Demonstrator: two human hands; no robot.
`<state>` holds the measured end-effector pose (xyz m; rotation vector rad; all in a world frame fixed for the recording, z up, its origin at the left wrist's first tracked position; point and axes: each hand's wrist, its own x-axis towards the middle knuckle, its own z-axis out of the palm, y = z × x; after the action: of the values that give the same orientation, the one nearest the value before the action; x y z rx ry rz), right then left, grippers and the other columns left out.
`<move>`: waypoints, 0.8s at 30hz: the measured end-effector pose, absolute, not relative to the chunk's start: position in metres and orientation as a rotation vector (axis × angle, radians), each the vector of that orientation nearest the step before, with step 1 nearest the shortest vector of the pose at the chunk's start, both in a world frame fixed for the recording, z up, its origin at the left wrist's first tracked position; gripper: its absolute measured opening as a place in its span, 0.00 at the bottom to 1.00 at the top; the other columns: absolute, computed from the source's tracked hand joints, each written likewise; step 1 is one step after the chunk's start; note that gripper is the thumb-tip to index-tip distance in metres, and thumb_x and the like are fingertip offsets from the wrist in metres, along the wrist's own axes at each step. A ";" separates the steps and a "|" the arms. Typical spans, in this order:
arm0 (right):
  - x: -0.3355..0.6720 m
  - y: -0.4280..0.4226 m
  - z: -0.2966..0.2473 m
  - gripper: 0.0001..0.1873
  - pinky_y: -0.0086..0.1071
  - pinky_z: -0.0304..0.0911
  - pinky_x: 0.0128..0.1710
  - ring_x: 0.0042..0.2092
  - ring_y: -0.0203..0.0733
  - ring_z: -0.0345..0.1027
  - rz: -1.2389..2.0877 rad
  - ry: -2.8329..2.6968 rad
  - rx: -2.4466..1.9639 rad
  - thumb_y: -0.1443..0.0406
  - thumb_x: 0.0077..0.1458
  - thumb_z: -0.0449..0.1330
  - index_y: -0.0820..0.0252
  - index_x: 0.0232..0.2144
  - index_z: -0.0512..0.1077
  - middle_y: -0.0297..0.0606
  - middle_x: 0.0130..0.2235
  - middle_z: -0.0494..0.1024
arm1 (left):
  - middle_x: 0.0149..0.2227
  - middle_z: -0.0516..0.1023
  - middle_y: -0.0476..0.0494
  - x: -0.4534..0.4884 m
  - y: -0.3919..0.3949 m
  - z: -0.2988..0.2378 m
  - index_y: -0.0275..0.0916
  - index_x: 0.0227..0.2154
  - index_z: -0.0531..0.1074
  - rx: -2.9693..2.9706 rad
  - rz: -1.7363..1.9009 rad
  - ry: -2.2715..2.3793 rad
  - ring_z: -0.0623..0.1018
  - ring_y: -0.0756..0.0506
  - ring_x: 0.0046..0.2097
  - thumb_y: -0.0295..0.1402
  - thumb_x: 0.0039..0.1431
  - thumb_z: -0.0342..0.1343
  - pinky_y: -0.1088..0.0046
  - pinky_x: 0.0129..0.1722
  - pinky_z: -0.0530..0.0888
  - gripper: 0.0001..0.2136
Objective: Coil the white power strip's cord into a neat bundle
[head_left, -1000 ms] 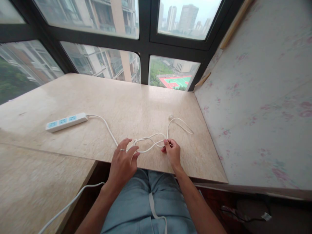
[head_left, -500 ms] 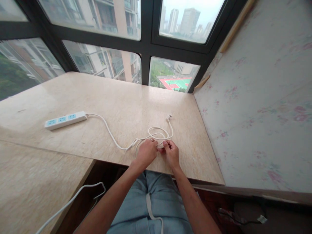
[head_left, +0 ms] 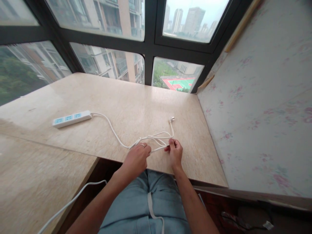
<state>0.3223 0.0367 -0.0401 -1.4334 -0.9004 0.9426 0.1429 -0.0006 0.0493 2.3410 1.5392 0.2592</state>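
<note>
A white power strip with blue sockets lies at the left of the beige stone ledge. Its white cable runs right and gathers into flat loops near the front edge, ending at the plug. My left hand, a ring on one finger, is closed on the left end of the loops. My right hand pinches the right end of the loops, just below the plug.
Dark-framed windows run along the back of the ledge. A wall with faded flower wallpaper stands at the right. A second stone surface lies lower left, with another white cable hanging beside my knees.
The loose loops were gathered together between both hands, then drawn out flatter as my left hand moved slightly left. The plug end slid nearer my right hand.
</note>
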 end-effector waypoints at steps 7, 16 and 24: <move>0.320 0.035 -0.039 0.19 0.28 0.60 0.25 0.20 0.37 0.66 0.944 -0.966 -1.451 0.49 0.54 0.57 0.58 0.26 0.67 0.29 0.17 0.70 | 0.40 0.75 0.42 0.079 -0.042 0.053 0.40 0.37 0.75 2.062 0.431 1.512 0.74 0.43 0.44 0.28 0.59 0.49 0.66 0.46 0.69 0.10; 0.320 0.029 -0.037 0.18 0.27 0.58 0.23 0.22 0.35 0.61 0.943 -1.126 -1.436 0.50 0.56 0.56 0.58 0.26 0.66 0.28 0.20 0.66 | 0.38 0.79 0.42 0.140 -0.006 0.059 0.39 0.34 0.76 1.995 0.639 1.572 0.76 0.44 0.41 0.42 0.61 0.51 0.68 0.42 0.69 0.14; 0.320 0.027 -0.034 0.13 0.26 0.55 0.24 0.24 0.34 0.58 0.983 -1.115 -1.365 0.57 0.55 0.55 0.58 0.24 0.65 0.27 0.22 0.65 | 0.31 0.79 0.38 0.197 0.026 0.047 0.36 0.31 0.77 1.986 0.299 1.720 0.78 0.41 0.37 0.44 0.62 0.46 0.68 0.35 0.68 0.19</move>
<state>0.3200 0.0270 -0.0339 -1.3652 -1.1150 0.9834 0.1970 0.0257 0.0471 1.9864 1.7198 0.2994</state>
